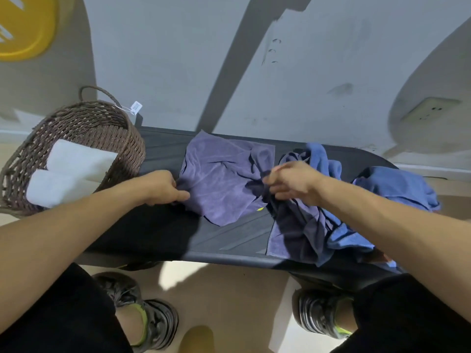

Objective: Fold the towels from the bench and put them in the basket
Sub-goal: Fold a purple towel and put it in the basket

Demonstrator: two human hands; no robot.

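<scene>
The purple towel (224,179) lies rumpled at the middle of the dark bench (237,238), the left hand (163,186) pinching its edge at nine o'clock and the right hand (290,183) gripping bunched cloth at three o'clock; pulling the two apart should flatten it before folding. At three o'clock the heap of blue towels (392,187) overlaps it and may drag along, while the wicker basket (84,123) at nine o'clock already holds white folded towels (74,169).

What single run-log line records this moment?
step: spreading purple towel | left hand: pinching edge | right hand: gripping edge | basket: white towels
</scene>
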